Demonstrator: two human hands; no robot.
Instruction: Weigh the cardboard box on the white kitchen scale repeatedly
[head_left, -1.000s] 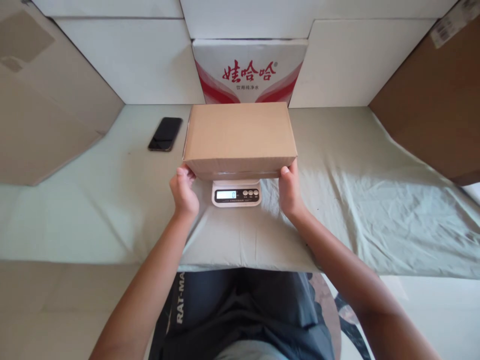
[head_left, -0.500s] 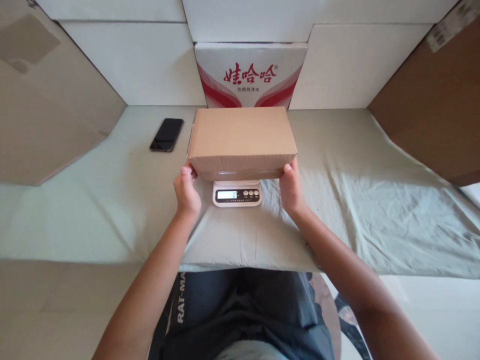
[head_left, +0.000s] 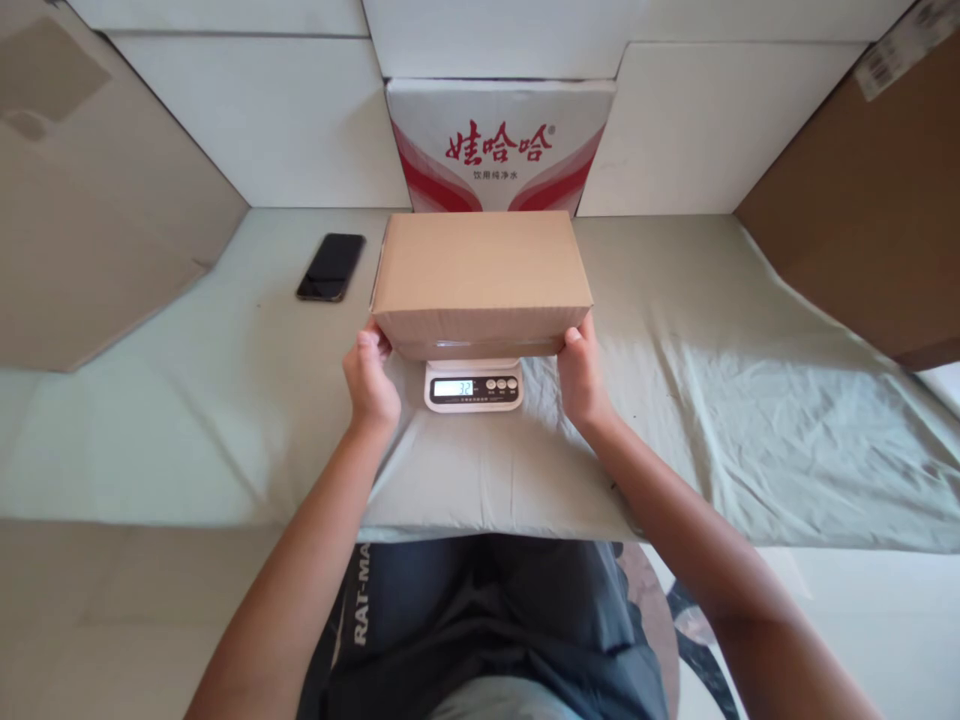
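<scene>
A closed cardboard box [head_left: 480,280] is gripped at its near corners by the left hand [head_left: 370,385] and right hand [head_left: 581,380], fingers curled against it, over the scale [head_left: 472,385]; its contents cannot be told.

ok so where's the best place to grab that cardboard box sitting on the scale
Take the cardboard box by its two short ends, one hand from the left and one from the right, low near the bottom edge. It is wide, closed and has no handle, and it overhangs the small scale, so a two-sided grip should keep it level. The left hand and right hand sit at its near corners.
</scene>
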